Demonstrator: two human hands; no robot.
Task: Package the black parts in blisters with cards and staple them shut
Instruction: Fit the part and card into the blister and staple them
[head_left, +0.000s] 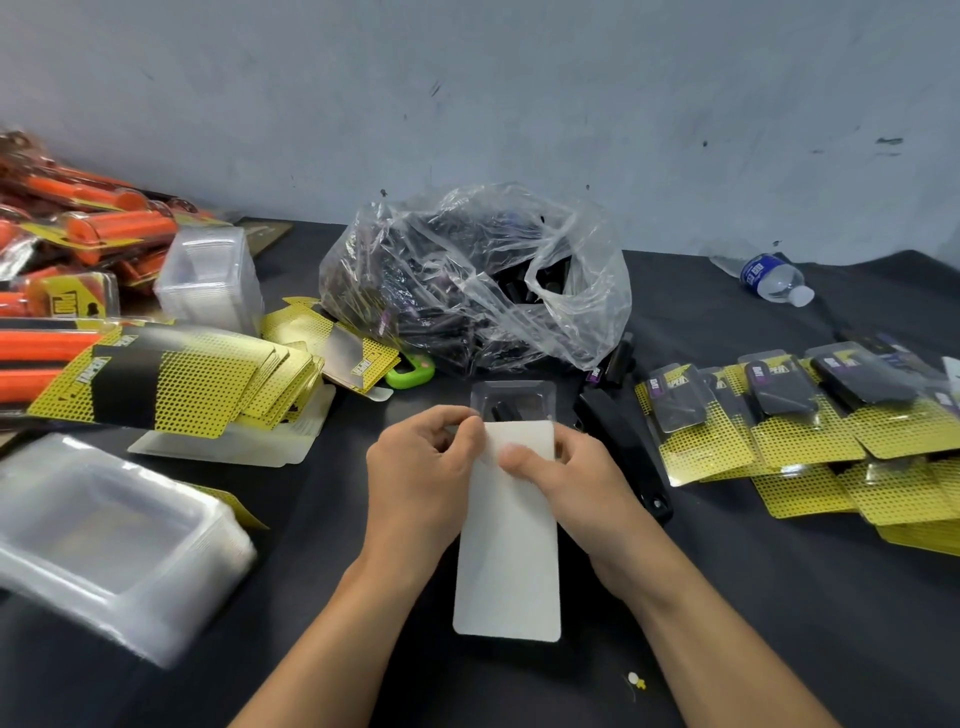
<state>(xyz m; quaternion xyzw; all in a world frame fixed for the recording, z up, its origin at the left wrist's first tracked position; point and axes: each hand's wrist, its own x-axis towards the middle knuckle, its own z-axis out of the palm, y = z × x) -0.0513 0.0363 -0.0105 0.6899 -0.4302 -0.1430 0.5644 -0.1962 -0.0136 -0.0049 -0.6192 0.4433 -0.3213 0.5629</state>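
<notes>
**Task items.** At left, a fanned stack of cards (171, 384) lies on the black worktop (779, 597). They are yellow with a black dot pattern and a black band. At centre is the held card (509, 545), long and round-cornered, with its plain white side up. At right, finished packs (779, 415) overlap in a loose row. Each is a yellow card with a clear bubble over a black piece.

**Containers.** At far left, orange goods (78, 234) in clear packaging lie heaped. Beside them at the rear stands a stack of empty clear shells (213, 280). A second nested stack, the near shells (104, 540), lies at the left edge and is blurred. At centre rear, a clear bag (467, 280) with its mouth open is full of black parts (545, 280). Just in front of the bag, a blister (514, 402) at the far end of the held card contains one black part (501, 413). At rear right, a bottle (774, 280) lies on its side.

**Grip.** The left grip (415, 467) is curled, and its thumb and forefinger pinch the held card's far left edge where it meets the blister. The right grip (576, 478) presses its thumb on the white face near the far end, with its fingers curled round the right edge. The card runs from between the two grips towards the person, and its near end is free between the forearms. Whether that end touches the worktop cannot be told. A black stapler (654, 499) lies just right of the right grip.
</notes>
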